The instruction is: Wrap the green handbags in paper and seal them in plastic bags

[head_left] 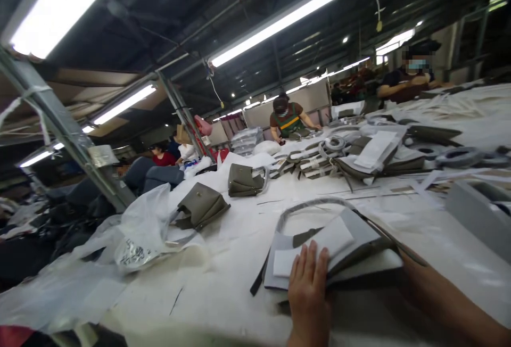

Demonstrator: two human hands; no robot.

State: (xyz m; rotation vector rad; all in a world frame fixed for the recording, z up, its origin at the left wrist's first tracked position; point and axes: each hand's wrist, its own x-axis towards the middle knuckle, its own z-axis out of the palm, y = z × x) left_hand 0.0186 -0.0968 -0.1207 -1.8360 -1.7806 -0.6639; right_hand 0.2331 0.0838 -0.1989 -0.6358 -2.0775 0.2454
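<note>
A grey handbag [359, 232] with a curved strap handle [311, 206] lies flat on the white table [223, 262] in front of me. A white paper sheet [331, 240] rests on it. My left hand [309, 294] lies flat on the near edge of the bag and paper, fingers stretched out and holding nothing. My right forearm [447, 304] reaches in from the lower right to the bag's right edge. The right hand itself is hidden behind the bag.
Two olive handbags [202, 206] [242, 180] stand further back on the left, beside crumpled clear plastic [139, 235]. Stacked bag pieces and straps [375, 155] fill the far right. A grey box [479, 214] sits at right. Other people [289, 118] [411, 78] work at the far side.
</note>
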